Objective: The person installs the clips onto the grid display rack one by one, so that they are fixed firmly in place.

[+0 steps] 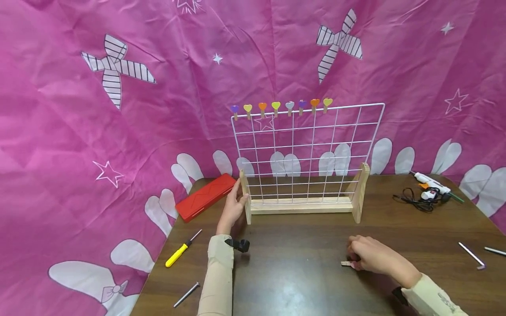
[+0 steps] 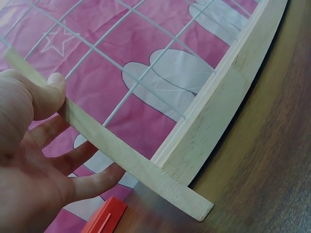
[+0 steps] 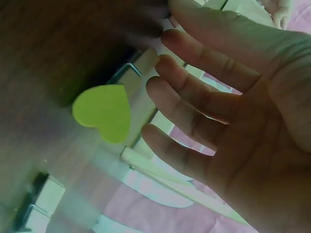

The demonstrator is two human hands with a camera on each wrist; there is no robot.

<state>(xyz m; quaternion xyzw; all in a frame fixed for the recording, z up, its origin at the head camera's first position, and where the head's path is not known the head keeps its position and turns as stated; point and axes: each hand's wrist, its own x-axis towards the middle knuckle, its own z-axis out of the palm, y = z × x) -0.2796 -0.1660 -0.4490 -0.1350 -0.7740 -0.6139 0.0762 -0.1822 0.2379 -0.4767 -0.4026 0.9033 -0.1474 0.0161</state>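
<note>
A white wire grid rack (image 1: 304, 149) stands upright in a wooden base. My left hand (image 1: 232, 208) holds the rack's left wooden upright (image 2: 131, 150), thumb on one side and fingers spread behind. Low over the table, my right hand (image 1: 377, 259) pinches a small wooden clothespin (image 1: 346, 263) near its thumb. In the right wrist view, the yellow-green heart (image 3: 104, 114) on this clothespin shows beside the curled fingers. Several heart clothespins (image 1: 276, 107) line the grid's top wire, from its left end to past the middle.
A red case (image 1: 205, 197), a yellow screwdriver (image 1: 178, 254) and a metal bolt (image 1: 186, 294) lie left. At right are a glue gun (image 1: 432, 184) with its cord and an L-shaped metal rod (image 1: 470, 254). A pink patterned cloth (image 1: 178, 87) hangs behind the table.
</note>
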